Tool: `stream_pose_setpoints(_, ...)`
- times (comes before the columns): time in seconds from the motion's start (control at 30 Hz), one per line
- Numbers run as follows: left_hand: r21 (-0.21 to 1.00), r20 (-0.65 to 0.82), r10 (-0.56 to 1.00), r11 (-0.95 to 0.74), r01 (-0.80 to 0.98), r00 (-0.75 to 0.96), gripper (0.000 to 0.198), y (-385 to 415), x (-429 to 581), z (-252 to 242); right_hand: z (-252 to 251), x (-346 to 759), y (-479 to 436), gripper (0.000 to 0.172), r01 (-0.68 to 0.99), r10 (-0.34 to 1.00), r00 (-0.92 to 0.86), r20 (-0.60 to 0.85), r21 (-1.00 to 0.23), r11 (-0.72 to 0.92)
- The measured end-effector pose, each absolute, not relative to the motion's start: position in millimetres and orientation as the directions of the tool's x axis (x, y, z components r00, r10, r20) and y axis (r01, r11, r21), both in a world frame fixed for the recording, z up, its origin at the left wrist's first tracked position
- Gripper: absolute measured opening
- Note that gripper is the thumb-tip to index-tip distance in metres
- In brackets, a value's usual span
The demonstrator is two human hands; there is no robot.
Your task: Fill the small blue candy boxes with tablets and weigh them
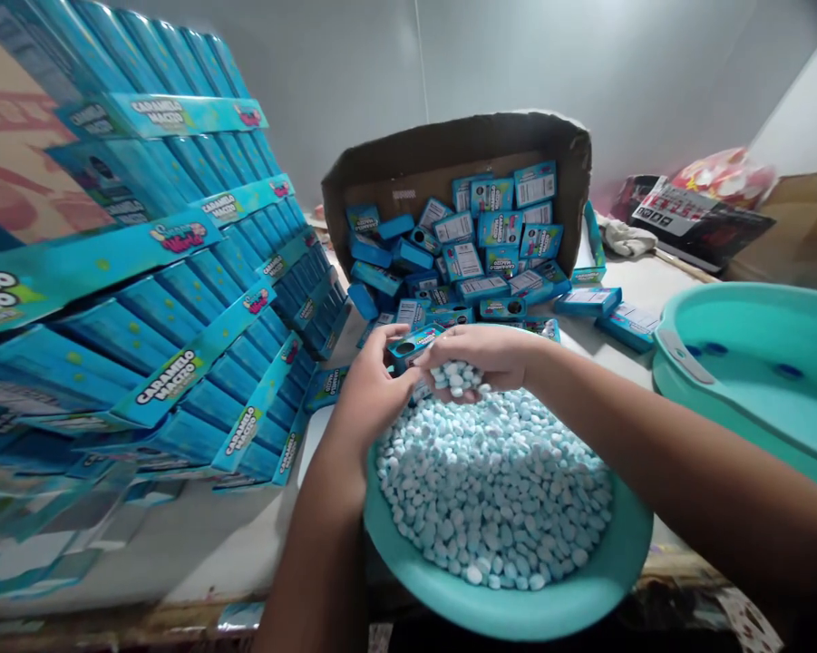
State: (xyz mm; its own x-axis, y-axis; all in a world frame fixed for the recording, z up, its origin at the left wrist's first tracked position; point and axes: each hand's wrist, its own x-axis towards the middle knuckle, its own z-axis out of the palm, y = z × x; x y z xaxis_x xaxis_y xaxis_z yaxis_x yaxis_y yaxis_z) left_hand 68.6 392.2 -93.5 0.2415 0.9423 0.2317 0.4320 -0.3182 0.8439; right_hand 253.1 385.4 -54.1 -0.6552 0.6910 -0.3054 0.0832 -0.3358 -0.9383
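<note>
The left hand (375,385) holds a small blue box (412,345) at the far side of a turquoise bowl (510,617) heaped with pale candies (503,494), while the right hand (493,352), cupped just beside the box, holds a small pile of them. Farther back, a carton (374,189) contains more blue boxes (462,261).

Two hands (374,390) (493,349); two basins (503,617) (741,308), near and right; one far carton (394,177); boxes (462,261) and candies (496,490) too numerous to count.
</note>
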Motion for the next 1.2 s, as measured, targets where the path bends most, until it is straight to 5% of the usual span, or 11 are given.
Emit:
stream_pose_setpoints(0.3,0.878,0.107,0.862,-0.316,0.36,0.496,0.042,378.5,80.0,-83.1,-41.6,242.1,383.0,0.023,-0.367,0.967,-0.254,0.022,-0.927,-0.076)
stream_pose_setpoints(0.57,0.793,0.137,0.825,-0.423,0.439,0.548,0.052,375.8,77.7,-90.9,-52.1,231.6,387.2,0.032,-0.317,0.993,-0.059,0.103,-0.945,0.079)
stream_pose_setpoints(1.2,0.798,0.179,0.779,-0.472,0.375,0.601,0.045,374.7,76.1,-87.8,-58.9,227.8,385.6,0.024,-0.416,0.995,-0.024,0.095,-0.906,0.077)
